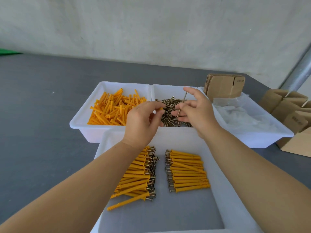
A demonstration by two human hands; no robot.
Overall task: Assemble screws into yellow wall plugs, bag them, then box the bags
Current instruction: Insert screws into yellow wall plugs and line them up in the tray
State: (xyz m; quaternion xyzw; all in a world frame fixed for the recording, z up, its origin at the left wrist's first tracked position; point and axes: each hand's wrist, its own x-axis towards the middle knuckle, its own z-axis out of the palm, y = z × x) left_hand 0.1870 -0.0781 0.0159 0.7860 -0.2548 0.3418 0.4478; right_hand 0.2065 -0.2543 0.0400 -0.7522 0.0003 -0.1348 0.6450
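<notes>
My left hand (pixel 142 122) pinches a yellow wall plug (pixel 161 108) by its tip, above the screw tray. My right hand (pixel 197 109) pinches a long screw (pixel 182 103), held nearly upright over the loose screws (pixel 170 113) in the middle white tray (pixel 165 89). Loose yellow plugs (pixel 112 109) fill the left white tray (pixel 87 113). In the near white tray (pixel 218 179), assembled plugs with screws lie in two rows, a left row (pixel 137 178) and a right row (pixel 186 171).
A white tray (pixel 262 133) at the right holds clear plastic bags (pixel 239 113) and a stack of flat cardboard boxes (pixel 223 86). More cardboard boxes (pixel 292 113) stand at the far right. A metal pole (pixel 301 69) rises by the wall. The table is grey.
</notes>
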